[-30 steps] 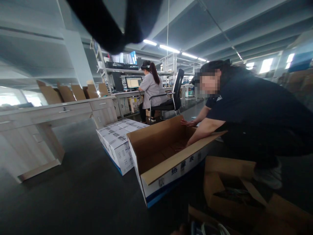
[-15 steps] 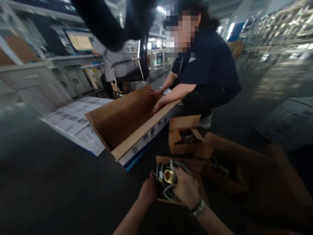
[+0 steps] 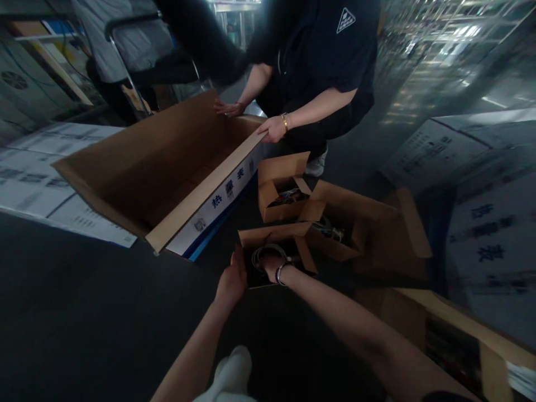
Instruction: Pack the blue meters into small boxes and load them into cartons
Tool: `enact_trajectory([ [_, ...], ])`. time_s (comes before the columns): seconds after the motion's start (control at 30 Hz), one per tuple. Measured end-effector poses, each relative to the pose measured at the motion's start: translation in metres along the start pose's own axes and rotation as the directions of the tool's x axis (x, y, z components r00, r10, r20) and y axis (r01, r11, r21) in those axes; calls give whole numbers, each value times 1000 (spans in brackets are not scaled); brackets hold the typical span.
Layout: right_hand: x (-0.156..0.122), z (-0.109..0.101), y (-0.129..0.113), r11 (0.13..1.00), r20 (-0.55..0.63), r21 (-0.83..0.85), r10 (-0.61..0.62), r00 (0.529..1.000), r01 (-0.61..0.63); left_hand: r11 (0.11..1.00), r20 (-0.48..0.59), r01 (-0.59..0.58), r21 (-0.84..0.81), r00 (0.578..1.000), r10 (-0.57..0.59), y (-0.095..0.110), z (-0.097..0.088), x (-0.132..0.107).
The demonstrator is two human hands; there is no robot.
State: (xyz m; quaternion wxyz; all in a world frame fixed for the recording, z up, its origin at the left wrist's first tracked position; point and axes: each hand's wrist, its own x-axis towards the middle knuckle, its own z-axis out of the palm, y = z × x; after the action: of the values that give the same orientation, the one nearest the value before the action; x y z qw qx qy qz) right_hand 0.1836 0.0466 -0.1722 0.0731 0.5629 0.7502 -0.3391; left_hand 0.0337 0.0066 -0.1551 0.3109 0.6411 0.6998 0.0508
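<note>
While the left hand [image 3: 231, 283] touches the small box [image 3: 260, 237], the right hand [image 3: 273, 269] has dipped deeper into the cable [image 3: 268, 247] inside, hiding the work; whether either hand's fingers clamp, I can't tell.

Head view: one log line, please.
left hand: on small brown cardboard box; right hand: inside it, at coiled pale cable; coworker's hand: on long white carton's edge
</note>
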Motion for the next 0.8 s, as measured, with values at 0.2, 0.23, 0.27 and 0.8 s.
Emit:
enact_trajectory([
  [0.2,-24,-29,5,999,-311,-15,35,950,-42,987,-216,-58,-148,976,25,0,-10,0],
  [0.23,-21,-30,6,995,-295,-82,32,955,-59,988,-247,-46,-145,969,8,1,-12,3],
  [0.27,-15,-28,7,988,-239,-135,37,970,-71,989,-270,-39,-140,963,0,2,-13,6],
  [0.8,-54,-9,31,983,102,-106,-142,985,153,924,-341,-203,-323,936,87,-11,52,23],
])
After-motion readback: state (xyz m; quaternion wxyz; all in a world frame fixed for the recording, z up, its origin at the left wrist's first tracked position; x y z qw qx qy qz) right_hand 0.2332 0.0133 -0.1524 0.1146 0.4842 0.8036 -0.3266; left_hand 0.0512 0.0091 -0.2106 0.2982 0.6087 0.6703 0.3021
